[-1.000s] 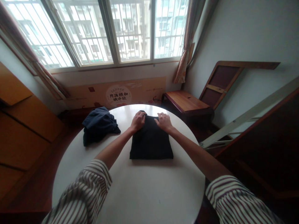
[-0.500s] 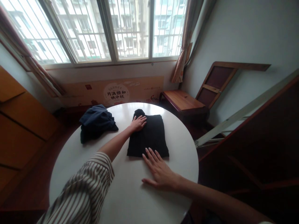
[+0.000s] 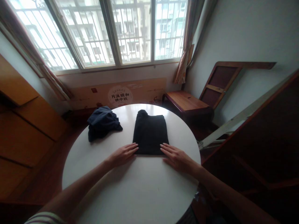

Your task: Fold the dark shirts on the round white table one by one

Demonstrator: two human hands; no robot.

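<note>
Left hand: The left hand (image 3: 122,154) is held open and palm down on the table, its fingertips laid on the near left corner of the folded garment; nothing is gripped.

Right hand: The right hand (image 3: 177,159) is likewise held open and palm down, its fingertips (image 3: 164,147) laid on the near right corner; nothing is gripped.

Folded garment: A black garment (image 3: 150,133), folded into a tidy rectangle with a small bulge at its far end, is placed near the middle of the round white table (image 3: 130,193).

Crumpled garment: A navy garment (image 3: 102,124) is left bunched just beside it, towards the far left edge.

Sleeve: A striped sleeve (image 3: 44,218) is seen on the left forearm.

Beyond the table: A wooden bench (image 3: 185,101) is set below the barred window (image 3: 116,31).
</note>
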